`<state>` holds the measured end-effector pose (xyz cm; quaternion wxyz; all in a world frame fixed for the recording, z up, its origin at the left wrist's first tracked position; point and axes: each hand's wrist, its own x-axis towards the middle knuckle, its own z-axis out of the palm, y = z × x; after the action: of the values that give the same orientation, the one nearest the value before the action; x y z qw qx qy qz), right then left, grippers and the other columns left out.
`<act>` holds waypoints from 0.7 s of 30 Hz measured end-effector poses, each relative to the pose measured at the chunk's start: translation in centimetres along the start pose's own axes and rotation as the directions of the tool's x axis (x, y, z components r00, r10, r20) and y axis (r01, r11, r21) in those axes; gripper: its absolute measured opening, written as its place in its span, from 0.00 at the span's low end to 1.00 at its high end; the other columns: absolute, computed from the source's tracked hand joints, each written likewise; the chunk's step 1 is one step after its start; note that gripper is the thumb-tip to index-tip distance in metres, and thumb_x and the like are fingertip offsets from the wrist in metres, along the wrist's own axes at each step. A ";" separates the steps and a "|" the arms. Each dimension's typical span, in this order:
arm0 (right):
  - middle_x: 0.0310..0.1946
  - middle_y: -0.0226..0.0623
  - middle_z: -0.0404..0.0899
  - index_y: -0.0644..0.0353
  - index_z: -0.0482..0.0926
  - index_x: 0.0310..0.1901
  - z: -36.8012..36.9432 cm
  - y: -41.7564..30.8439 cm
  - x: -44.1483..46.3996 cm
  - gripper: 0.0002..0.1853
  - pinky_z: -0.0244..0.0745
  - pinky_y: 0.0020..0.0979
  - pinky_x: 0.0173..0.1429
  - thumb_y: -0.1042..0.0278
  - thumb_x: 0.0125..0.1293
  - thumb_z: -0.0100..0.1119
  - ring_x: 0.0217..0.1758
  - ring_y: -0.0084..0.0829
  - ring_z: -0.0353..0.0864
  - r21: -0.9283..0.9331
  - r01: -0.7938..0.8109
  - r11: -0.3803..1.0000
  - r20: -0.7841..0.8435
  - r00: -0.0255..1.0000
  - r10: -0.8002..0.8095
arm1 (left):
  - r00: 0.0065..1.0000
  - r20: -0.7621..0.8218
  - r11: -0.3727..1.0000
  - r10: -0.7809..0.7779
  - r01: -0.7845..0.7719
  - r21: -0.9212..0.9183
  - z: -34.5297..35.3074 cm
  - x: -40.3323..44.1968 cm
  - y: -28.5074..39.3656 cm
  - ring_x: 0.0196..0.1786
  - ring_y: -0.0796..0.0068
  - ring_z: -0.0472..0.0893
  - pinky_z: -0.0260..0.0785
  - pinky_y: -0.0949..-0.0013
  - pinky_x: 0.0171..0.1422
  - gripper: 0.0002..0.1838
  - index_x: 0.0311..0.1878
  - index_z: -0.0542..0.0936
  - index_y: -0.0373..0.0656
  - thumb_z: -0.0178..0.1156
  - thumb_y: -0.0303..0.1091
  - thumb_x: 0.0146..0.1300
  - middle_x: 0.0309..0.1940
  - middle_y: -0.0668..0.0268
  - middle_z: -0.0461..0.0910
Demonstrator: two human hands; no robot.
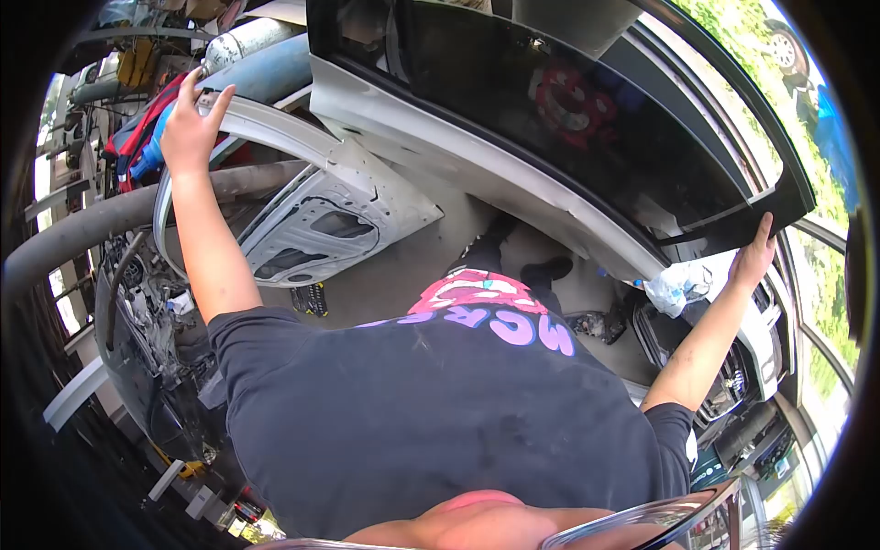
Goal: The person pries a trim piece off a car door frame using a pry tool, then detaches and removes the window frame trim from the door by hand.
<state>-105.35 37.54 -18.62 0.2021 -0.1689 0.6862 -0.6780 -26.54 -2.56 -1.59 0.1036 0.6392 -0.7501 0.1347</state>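
A silver bare door shell (316, 225) with cutouts in its inner panel stands at left, tilted. My left hand (191, 136) is at the upper end of its curved window frame, thumb and a finger on either side of it. A larger white car door (440, 137) with dark glass (568, 110) leans across the top right. My right hand (755, 260) grips the black lower corner of its window frame; some of those fingers are hidden behind the edge. Both arms are spread wide.
A thick grey pipe (87, 220) and a blue gas cylinder (266, 69) lie beyond my left arm. Car parts (165, 339) crowd the left side. A plastic bag (678, 289) and a bumper-like part (765, 353) are at right. My feet stand on a grey floor (403, 280).
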 end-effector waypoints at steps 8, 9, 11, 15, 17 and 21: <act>0.75 0.48 0.76 0.67 0.68 0.80 3.1 -5.1 1.6 0.44 0.63 0.38 0.83 0.32 0.83 0.50 0.79 0.37 0.74 -0.221 0.048 0.974 -0.193 0.977 -0.092 | 1.000 0.007 1.000 -0.020 0.020 -0.009 1.8 -0.3 -3.5 0.61 0.46 0.87 0.79 0.52 0.63 0.39 0.63 0.86 0.45 0.64 0.72 0.69 0.56 0.50 0.89; 0.74 0.49 0.77 0.68 0.71 0.77 3.4 -6.2 2.2 0.42 0.63 0.38 0.83 0.32 0.83 0.51 0.77 0.36 0.75 -0.450 0.139 0.882 -0.208 0.944 -0.255 | 0.999 0.027 0.999 -0.022 0.022 -0.026 1.5 -0.4 -3.3 0.60 0.45 0.87 0.79 0.52 0.63 0.39 0.63 0.87 0.45 0.63 0.72 0.69 0.56 0.50 0.89; 0.65 0.50 0.82 0.71 0.81 0.61 7.5 -10.3 1.6 0.29 0.71 0.39 0.75 0.46 0.82 0.61 0.65 0.37 0.81 -0.543 0.455 0.706 -0.137 0.781 -0.609 | 0.998 0.059 0.998 -0.029 0.032 -0.056 0.8 -0.6 -3.1 0.60 0.44 0.87 0.79 0.52 0.63 0.39 0.63 0.87 0.45 0.63 0.72 0.69 0.55 0.50 0.90; 0.55 0.50 0.87 0.67 0.84 0.60 20.1 -16.5 0.5 0.26 0.76 0.45 0.70 0.56 0.70 0.78 0.61 0.47 0.84 -0.548 0.835 0.057 0.530 0.399 -0.749 | 0.995 0.064 0.997 -0.076 0.077 -0.020 0.6 -1.1 -4.5 0.56 0.40 0.87 0.79 0.50 0.60 0.39 0.61 0.87 0.44 0.61 0.74 0.70 0.49 0.46 0.90; 0.55 0.47 0.89 0.61 0.86 0.60 26.9 -15.8 -0.4 0.36 0.80 0.45 0.64 0.34 0.67 0.73 0.58 0.48 0.87 -0.479 0.878 -0.016 0.670 0.353 -0.653 | 0.998 -0.021 0.997 -0.061 0.060 -0.046 1.6 -1.3 -5.2 0.55 0.39 0.87 0.79 0.49 0.58 0.39 0.59 0.87 0.42 0.61 0.73 0.70 0.49 0.43 0.89; 0.32 0.42 0.91 0.48 0.87 0.40 31.8 -15.6 -1.2 0.38 0.86 0.48 0.43 0.14 0.60 0.62 0.38 0.50 0.93 -0.723 0.682 -0.110 0.672 0.656 -0.344 | 0.995 0.005 0.994 -0.100 0.100 -0.048 1.8 -1.4 -5.4 0.55 0.40 0.87 0.79 0.50 0.59 0.37 0.60 0.87 0.43 0.61 0.71 0.71 0.49 0.44 0.89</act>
<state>-88.88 10.36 -2.98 -0.1495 -0.5983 0.7845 -0.0656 -20.98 -2.65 -3.39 0.1246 0.6734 -0.7203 0.1106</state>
